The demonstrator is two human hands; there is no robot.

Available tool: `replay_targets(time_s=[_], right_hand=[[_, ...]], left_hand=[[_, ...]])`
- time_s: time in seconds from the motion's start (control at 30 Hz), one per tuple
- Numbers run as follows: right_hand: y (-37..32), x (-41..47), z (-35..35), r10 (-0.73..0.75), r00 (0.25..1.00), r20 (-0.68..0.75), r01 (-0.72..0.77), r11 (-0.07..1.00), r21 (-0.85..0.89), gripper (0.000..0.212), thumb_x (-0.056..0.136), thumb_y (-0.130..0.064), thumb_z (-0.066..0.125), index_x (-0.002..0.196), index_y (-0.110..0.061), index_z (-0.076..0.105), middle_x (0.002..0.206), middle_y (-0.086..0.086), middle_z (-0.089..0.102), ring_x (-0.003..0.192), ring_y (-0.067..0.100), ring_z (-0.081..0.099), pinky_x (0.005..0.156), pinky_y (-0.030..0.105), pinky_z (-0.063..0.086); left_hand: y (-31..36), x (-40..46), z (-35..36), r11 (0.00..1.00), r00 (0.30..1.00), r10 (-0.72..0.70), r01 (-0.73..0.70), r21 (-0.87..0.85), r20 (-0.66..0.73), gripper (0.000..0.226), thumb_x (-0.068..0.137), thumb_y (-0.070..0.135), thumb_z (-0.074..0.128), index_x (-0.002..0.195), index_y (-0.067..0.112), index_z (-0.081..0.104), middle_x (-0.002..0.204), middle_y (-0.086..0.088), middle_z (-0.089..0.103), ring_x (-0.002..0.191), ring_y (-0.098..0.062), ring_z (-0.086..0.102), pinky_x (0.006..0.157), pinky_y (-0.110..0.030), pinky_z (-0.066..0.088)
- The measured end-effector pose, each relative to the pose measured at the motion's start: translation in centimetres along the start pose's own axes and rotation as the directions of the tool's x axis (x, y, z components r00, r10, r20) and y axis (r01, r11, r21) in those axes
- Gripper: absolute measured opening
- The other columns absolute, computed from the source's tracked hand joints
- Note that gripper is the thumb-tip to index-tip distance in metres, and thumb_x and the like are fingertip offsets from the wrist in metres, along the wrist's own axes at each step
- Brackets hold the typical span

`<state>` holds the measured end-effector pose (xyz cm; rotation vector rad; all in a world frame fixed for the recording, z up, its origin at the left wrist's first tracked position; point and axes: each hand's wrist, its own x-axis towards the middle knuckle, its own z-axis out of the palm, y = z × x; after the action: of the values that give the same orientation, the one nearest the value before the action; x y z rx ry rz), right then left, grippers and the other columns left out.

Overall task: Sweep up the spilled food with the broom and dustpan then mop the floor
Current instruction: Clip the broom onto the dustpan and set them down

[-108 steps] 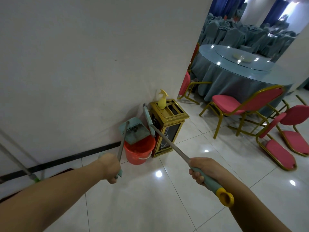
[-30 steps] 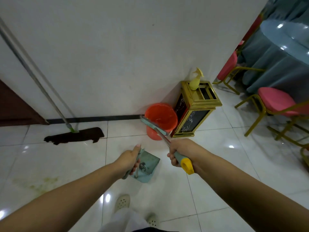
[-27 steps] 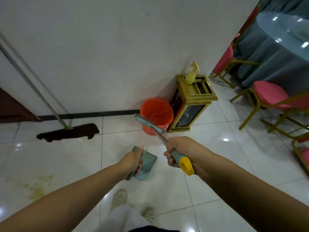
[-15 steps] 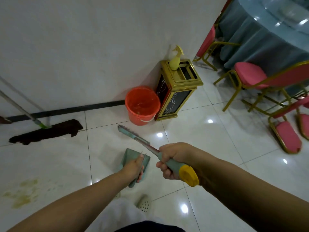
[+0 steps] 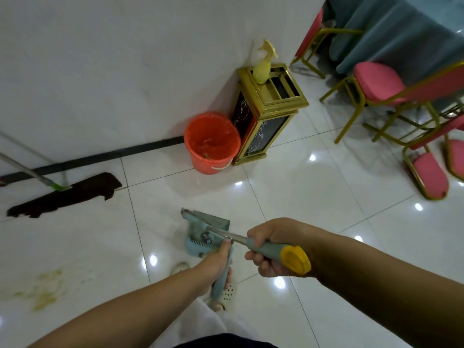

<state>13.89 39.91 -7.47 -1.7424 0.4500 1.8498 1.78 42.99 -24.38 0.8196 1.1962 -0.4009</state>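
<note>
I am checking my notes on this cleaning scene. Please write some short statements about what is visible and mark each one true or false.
1. The right hand grips the broom handle. True.
2. The left hand holds the dustpan by its handle. True.
3. The orange bucket lies on its side. False: it stands upright beside the gold bin.
4. The mop is in a hand. False: it leans on the wall.
5. A yellowish spill marks the floor. True.

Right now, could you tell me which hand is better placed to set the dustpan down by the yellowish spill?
The left hand. It already grips the dustpan handle, and the spill lies on the floor to that side. The right hand holds the broom.
</note>
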Motion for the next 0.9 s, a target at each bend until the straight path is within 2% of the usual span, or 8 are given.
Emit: replay_targets(time_s=[0.13,0.37,0.53,0.6,0.7,0.8,0.87,0.9], right_hand=[[-0.4,-0.4,0.3,0.041,0.999,0.001,-0.041,0.998,0.037,0.013,0.086,0.000,0.038,0.095,-0.004,0.046,0.081,0.017,0.048,0.037,0.016,0.052,0.044,0.017,0.045],[-0.9,-3.0,1.3,-0.008,1.000,-0.006,0.008,0.995,-0.103,0.012,0.088,-0.009,0.048,0.095,-0.005,0.056,0.073,0.013,0.057,0.052,0.015,0.049,0.045,0.017,0.043],[-0.6,-3.1,1.8,-0.047,0.999,-0.005,0.046,0.987,-0.157,0.019,0.089,-0.014,0.052,0.105,-0.007,0.059,0.077,0.011,0.057,0.054,0.014,0.048,0.046,0.020,0.041],[-0.2,-3.1,1.7,-0.096,0.995,0.024,0.099,0.977,-0.188,0.020,0.091,-0.017,0.052,0.107,-0.009,0.061,0.080,0.010,0.058,0.057,0.014,0.049,0.048,0.024,0.043],[0.9,-1.8,1.3,-0.219,0.975,0.036,0.221,0.959,-0.175,0.019,0.094,-0.022,0.055,0.103,-0.018,0.071,0.074,0.006,0.062,0.055,0.013,0.053,0.048,0.027,0.048],[2.4,-0.3,0.9,-0.385,0.922,-0.033,0.360,0.887,-0.288,0.020,0.091,-0.020,0.061,0.103,-0.031,0.073,0.065,-0.006,0.067,0.048,0.008,0.057,0.049,0.032,0.055],[3.6,0.2,0.8,-0.573,0.813,-0.108,0.490,0.772,-0.404,0.030,0.082,-0.018,0.056,0.107,-0.025,0.071,0.078,-0.014,0.069,0.055,0.002,0.058,0.054,0.034,0.056],[4.3,0.2,1.0,-0.658,0.740,-0.139,0.529,0.698,-0.483,0.035,0.079,-0.016,0.052,0.107,-0.027,0.070,0.089,-0.015,0.068,0.062,0.002,0.058,0.059,0.033,0.055]], left_hand=[[0.1,0.7,-0.8,0.996,0.996,-0.080,0.082,-0.041,0.045,0.056,0.093,0.061,0.034,0.080,0.010,0.054,0.060,-0.005,0.055,0.049,-0.017,0.052,0.051,-0.024,0.048],[1.7,2.0,-1.8,0.946,0.965,-0.219,0.246,-0.211,0.142,0.054,0.086,0.059,0.053,0.094,0.005,0.058,0.060,-0.012,0.060,0.050,-0.022,0.055,0.048,-0.028,0.049],[3.0,2.7,-2.3,0.942,0.946,-0.287,0.307,-0.133,0.151,0.044,0.079,0.046,0.069,0.091,0.006,0.059,0.046,-0.011,0.060,0.043,-0.022,0.056,0.047,-0.028,0.051],[3.5,3.1,-2.4,0.938,0.937,-0.310,0.329,-0.108,0.158,0.036,0.079,0.038,0.068,0.095,0.007,0.058,0.053,-0.013,0.061,0.044,-0.023,0.058,0.048,-0.028,0.052],[4.0,3.7,-2.6,0.940,0.936,-0.321,0.334,-0.072,0.145,0.037,0.084,0.037,0.063,0.104,0.006,0.059,0.079,-0.015,0.064,0.053,-0.025,0.063,0.050,-0.031,0.054],[4.1,4.0,-2.8,0.936,0.931,-0.342,0.350,-0.041,0.127,0.043,0.085,0.038,0.059,0.112,0.004,0.058,0.085,-0.018,0.067,0.058,-0.027,0.067,0.055,-0.035,0.057],[4.1,4.1,-2.8,0.931,0.924,-0.359,0.364,-0.015,0.132,0.041,0.085,0.035,0.059,0.111,0.004,0.058,0.077,-0.019,0.068,0.053,-0.027,0.067,0.060,-0.036,0.058],[4.0,4.2,-2.9,0.930,0.923,-0.363,0.366,-0.005,0.130,0.039,0.085,0.035,0.059,0.109,0.004,0.058,0.073,-0.019,0.068,0.050,-0.027,0.067,0.061,-0.036,0.058]])
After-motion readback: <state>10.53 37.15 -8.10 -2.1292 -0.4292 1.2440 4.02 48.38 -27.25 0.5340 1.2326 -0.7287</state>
